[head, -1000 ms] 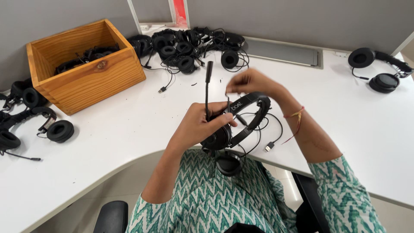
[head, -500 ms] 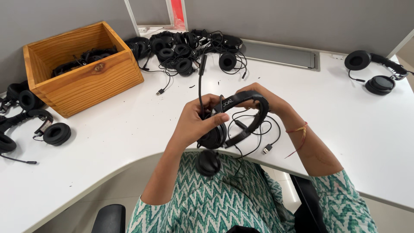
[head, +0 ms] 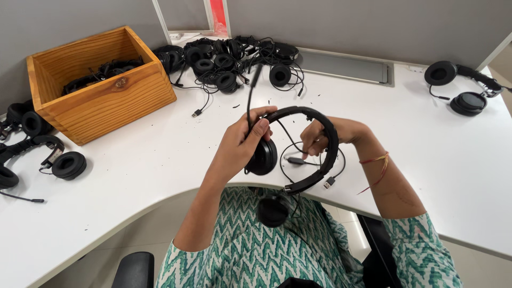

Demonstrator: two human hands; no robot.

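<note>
Over at ten o'clock, an open-topped wooden box [head: 101, 101] holds black headsets, too tangled to count. Behind it, at twelve, lies a heap of black corded headsets [head: 229, 61]; one lone black pair [head: 464, 88] sits at two. Centre, the left hand [head: 242, 144] grips an earcup of a black headset with a boom microphone [head: 304, 149], held just above the white desk [head: 160, 154]; the right hand [head: 322, 136] pinches its headband.

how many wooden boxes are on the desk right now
1. A single open light-brown wooden box sits at the far left of the white desk, holding black headsets. Nothing suggests another, though the desk runs beyond the picture.
</note>
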